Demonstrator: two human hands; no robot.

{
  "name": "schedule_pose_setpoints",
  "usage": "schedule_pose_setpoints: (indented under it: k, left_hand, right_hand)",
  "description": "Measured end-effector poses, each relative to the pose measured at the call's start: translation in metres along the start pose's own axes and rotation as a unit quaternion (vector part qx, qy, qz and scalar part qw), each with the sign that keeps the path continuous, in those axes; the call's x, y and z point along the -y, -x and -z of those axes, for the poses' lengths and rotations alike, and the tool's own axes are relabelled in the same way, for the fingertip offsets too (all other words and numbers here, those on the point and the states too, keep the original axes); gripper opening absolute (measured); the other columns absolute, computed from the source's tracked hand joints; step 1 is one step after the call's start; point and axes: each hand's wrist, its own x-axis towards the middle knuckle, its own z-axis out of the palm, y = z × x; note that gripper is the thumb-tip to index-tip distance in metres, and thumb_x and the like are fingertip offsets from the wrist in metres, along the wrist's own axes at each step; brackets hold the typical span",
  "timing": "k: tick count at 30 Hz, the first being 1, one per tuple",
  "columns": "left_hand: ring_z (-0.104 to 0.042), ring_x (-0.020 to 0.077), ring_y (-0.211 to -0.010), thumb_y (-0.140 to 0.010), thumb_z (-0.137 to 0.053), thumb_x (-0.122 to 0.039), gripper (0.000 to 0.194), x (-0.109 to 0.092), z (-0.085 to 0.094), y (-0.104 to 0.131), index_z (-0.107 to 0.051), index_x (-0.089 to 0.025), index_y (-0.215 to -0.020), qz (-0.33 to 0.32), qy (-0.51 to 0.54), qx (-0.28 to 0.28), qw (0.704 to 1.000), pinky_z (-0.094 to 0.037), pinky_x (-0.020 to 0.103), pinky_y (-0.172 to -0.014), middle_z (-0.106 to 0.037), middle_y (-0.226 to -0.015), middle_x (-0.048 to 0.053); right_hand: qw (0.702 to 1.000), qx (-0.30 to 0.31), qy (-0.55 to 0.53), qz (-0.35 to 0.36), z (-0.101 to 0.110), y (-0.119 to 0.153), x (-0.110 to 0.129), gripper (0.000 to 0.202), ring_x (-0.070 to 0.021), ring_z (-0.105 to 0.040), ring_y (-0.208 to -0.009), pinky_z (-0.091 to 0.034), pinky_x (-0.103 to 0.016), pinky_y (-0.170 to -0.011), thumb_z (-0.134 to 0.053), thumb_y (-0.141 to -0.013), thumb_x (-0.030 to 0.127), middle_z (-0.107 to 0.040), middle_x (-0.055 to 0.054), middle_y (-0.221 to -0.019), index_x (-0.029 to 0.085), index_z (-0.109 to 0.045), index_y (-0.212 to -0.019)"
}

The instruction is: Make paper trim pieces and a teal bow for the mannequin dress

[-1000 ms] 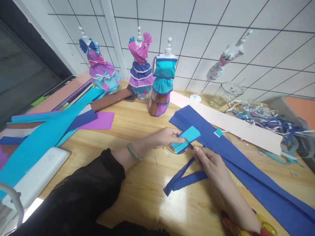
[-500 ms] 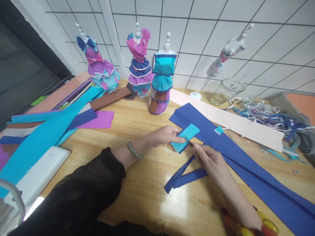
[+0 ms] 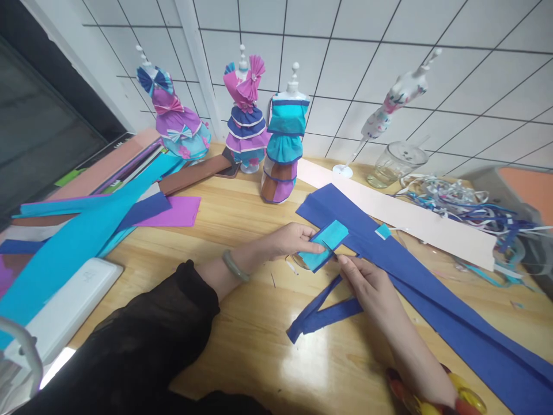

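A small turquoise crepe-paper piece (image 3: 332, 231) with dark blue edging is pinched between the thumb and fingers of my left hand (image 3: 294, 241), just above the table. My right hand (image 3: 367, 282) is closed at the piece's right edge, thumb against fingers, on a thin dark pointed thing (image 3: 330, 250) that reaches over the turquoise paper. Its exact kind is too small to tell. A folded dark blue paper strip (image 3: 317, 320) lies in a V on the wood below, both ends running up to or under my right hand. Behind my hands stretches a long dark blue crepe sheet (image 3: 401, 271).
Three dressed mini mannequins (image 3: 287, 118) and a bare patterned one (image 3: 395, 101) stand along the tiled wall. A glass cup (image 3: 397, 164), a heap of ribbon scraps (image 3: 453, 193) and a pale pink strip (image 3: 410, 213) are right. Coloured paper sheets (image 3: 90, 216) and a white power bank (image 3: 82, 305) lie left.
The view has shifted very slightly. My hands keep almost the same hold, with the turquoise piece turned a little and my right fingertips still at its edge.
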Motion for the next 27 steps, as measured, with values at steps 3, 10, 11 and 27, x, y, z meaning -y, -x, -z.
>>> schedule_pose_setpoints:
  k: [3, 10, 11, 27]
  left_hand:
    - [-0.061, 0.0123, -0.072, -0.062, -0.074, -0.032, 0.039, -0.0007, -0.0009, -0.0001, -0.064, -0.01, -0.093, 0.002, 0.013, -0.004, 1.0, -0.048, 0.025, -0.068, -0.066, -0.086, 0.007]
    - [-0.059, 0.0108, -0.07, -0.063, -0.073, -0.034, 0.039, -0.0012, -0.0015, 0.0011, -0.064, -0.01, -0.093, -0.011, 0.02, -0.002, 1.0, -0.047, 0.026, -0.07, -0.065, -0.084, 0.006]
    - [-0.059, 0.0097, -0.068, -0.064, -0.073, -0.035, 0.038, -0.001, -0.0012, 0.0011, -0.064, -0.01, -0.092, -0.013, 0.025, 0.0, 1.0, -0.047, 0.025, -0.068, -0.065, -0.082, 0.005]
    - [-0.054, 0.0072, -0.059, -0.069, -0.067, -0.039, 0.032, -0.0012, -0.0004, 0.0022, -0.062, -0.01, -0.082, -0.011, -0.014, 0.013, 1.0, -0.043, 0.023, -0.061, -0.061, -0.073, 0.003]
  right_hand:
    - [1.0, -0.008, 0.003, -0.004, -0.0008, -0.0005, -0.0022, 0.041, -0.012, -0.038, -0.046, -0.029, -0.024, -0.043, -0.047, -0.08, 0.052, -0.037, 0.003, -0.046, 0.02, -0.048, -0.054]
    - [0.999, -0.015, 0.011, -0.027, -0.0001, 0.0, -0.0034, 0.043, -0.0112, -0.036, -0.046, -0.027, -0.024, -0.043, -0.047, -0.078, 0.055, -0.038, 0.003, -0.048, 0.019, -0.049, -0.055]
    - [0.999, -0.015, 0.011, -0.029, 0.0002, 0.0003, -0.0039, 0.043, -0.0111, -0.036, -0.046, -0.027, -0.024, -0.043, -0.047, -0.078, 0.055, -0.039, 0.003, -0.048, 0.019, -0.05, -0.056]
    - [0.999, 0.004, 0.02, -0.035, 0.0, 0.0003, -0.003, 0.043, -0.014, -0.043, -0.052, -0.033, -0.025, -0.049, -0.044, -0.08, 0.055, -0.045, 0.002, -0.051, 0.019, -0.055, -0.058]
